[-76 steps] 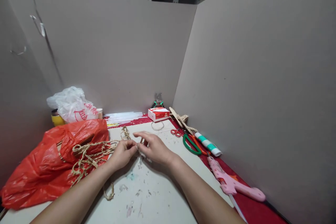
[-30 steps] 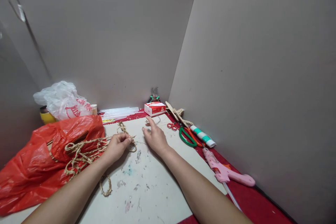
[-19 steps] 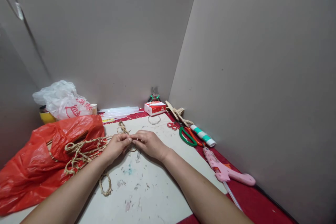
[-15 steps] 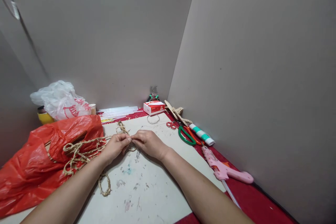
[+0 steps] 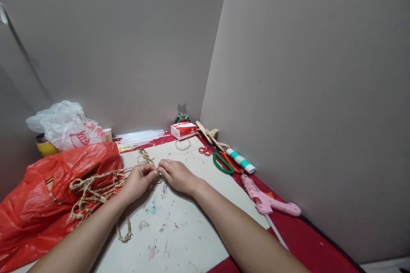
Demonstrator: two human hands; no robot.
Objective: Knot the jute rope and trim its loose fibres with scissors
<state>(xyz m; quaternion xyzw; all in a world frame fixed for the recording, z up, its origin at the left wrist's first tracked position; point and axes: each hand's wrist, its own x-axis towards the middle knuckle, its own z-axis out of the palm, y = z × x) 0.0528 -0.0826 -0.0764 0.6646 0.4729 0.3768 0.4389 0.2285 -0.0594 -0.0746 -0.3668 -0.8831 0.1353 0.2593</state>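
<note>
My left hand (image 5: 139, 182) and my right hand (image 5: 179, 177) meet over the work board (image 5: 179, 230), fingertips almost touching. Both pinch a thin piece of twisted straw rope (image 5: 109, 176), mostly covered by the fingers. A small curve of it peeks out below the fingertips. Behind my left hand, a tuft of frayed rope (image 5: 144, 155) lies on the board. The rest of the rope spreads in loose loops to the left, over the red plastic bag (image 5: 28, 204), and one loop hangs below my left wrist.
A pink glue gun (image 5: 264, 200), green-handled scissors (image 5: 221, 164), red-handled small scissors (image 5: 205, 151) and a green-striped roll (image 5: 241, 161) line the right side. At the back are a red-white box (image 5: 183, 130), clear glue sticks (image 5: 139, 137) and a white plastic bag (image 5: 68, 126). Grey partitions (image 5: 288, 72) enclose the table.
The view has turned slightly to the right, so things appear shifted left. My hands stay together, still pinching the rope, with the right fingers tilted slightly differently.
</note>
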